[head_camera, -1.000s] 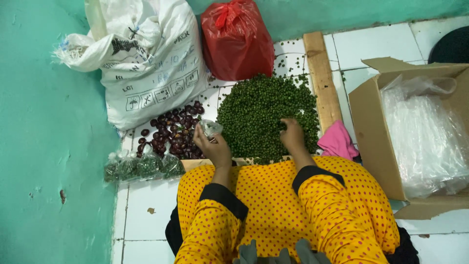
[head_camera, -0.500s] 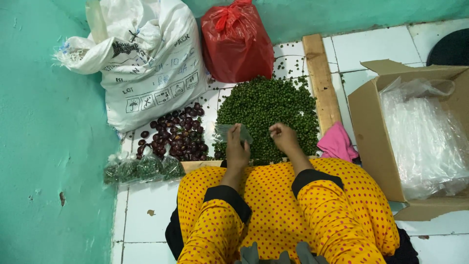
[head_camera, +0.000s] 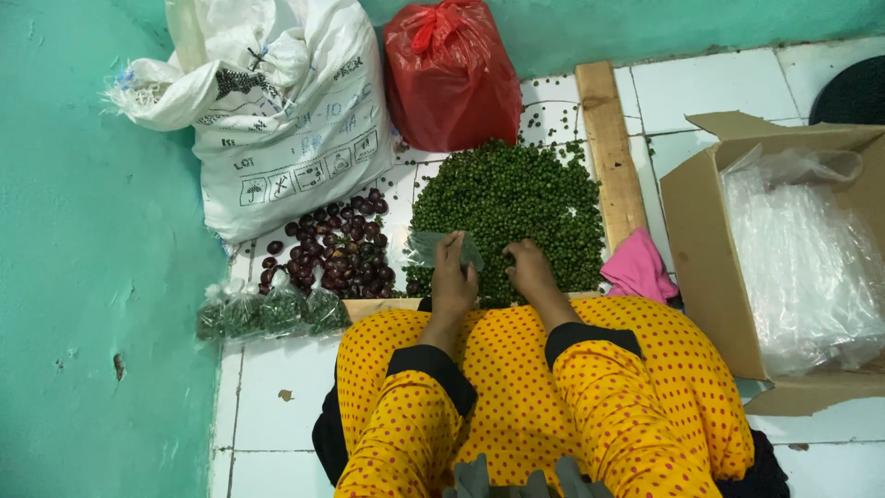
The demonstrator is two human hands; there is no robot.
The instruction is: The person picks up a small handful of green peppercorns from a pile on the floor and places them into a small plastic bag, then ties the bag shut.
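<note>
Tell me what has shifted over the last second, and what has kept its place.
The left hand carried the small clear bag rightward, from over the dark red fruits to the edge of the green pile. The right hand drew back from farther out in the pile to its near edge. The white sack, red bag, cardboard box and pink cloth stayed put.

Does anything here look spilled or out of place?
A few green beads lie scattered on the white tiles beyond the main green pile, near the red bag. The teal wall shows a small chip.
</note>
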